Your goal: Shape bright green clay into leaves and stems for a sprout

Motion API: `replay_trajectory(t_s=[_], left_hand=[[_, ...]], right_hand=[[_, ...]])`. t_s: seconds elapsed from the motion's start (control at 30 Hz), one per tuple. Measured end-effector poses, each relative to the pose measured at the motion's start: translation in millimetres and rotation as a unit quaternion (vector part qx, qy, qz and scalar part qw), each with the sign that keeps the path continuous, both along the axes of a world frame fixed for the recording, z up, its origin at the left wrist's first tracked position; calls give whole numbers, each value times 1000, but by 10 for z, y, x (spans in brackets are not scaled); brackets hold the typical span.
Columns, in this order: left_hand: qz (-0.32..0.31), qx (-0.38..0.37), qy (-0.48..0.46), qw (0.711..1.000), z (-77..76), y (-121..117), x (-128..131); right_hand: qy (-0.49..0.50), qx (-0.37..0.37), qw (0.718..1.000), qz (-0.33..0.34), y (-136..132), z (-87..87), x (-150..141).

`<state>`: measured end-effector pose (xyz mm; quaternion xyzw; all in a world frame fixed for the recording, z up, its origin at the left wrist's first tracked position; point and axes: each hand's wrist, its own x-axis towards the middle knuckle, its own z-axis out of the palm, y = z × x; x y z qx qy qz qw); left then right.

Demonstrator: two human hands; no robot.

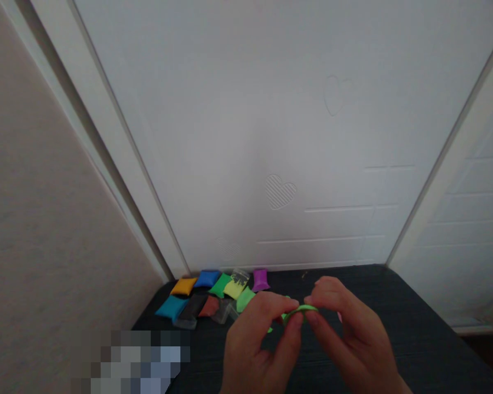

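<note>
A thin, curved piece of light green modelling clay (306,308) spans the fingertips of both hands above the dark table. My left hand (263,339) pinches its left end between thumb and forefinger. On the other end, the thumb and forefinger of my right hand (349,328) are closed, with the remaining fingers curled. Some more bright green (270,330) shows past the left hand, mostly hidden by it. Close behind that hand lies a light green packet (245,299), partly covered.
Several small packets lie at the table's back left, among them an orange one (183,286), a teal one (172,308), a black one (193,307) and a purple one (261,279). A white panel (230,137) rises behind the dark table (411,312). The lower left is pixelated.
</note>
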<state>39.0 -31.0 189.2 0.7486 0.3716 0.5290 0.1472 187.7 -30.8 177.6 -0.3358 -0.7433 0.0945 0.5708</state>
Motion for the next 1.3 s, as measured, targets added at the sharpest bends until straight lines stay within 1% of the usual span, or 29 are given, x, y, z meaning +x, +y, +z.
replay_trajectory(t_s=[0.13,0.3,0.43,0.5,0.63,0.73,0.87,1.0,1.07,1.13,1.23,1.3], left_hand=[[-9,7,10,1000,-1,15,-16],[11,32,5,999,-16,19,-51],[-4,61,3,998,-12,18,-39],[0,65,3,998,-7,14,-18],[37,120,33,992,-6,10,14],[65,166,61,982,-17,10,4],[85,181,72,977,-27,2,-29],[110,197,89,970,-36,-1,-38],[107,202,90,969,-39,11,-33],[85,193,83,974,-36,28,-27],[41,162,75,983,-23,43,-30],[30,138,84,986,-13,36,-51]], right_hand=[[-10,17,1000,7,-6,36,-4],[-8,19,1000,-13,-20,37,0],[3,21,1000,-15,-26,32,-4],[0,30,999,-22,-26,27,-5],[-35,74,996,-47,-25,-1,6],[-62,102,992,-49,-29,-16,13],[-54,120,990,-54,-27,-9,18],[-55,148,984,-87,-18,-14,29],[-64,156,981,-96,-18,-25,30],[-60,147,984,-86,-21,-34,23],[-57,117,990,-58,-29,-30,4],[-70,91,992,-44,-28,-18,2]])
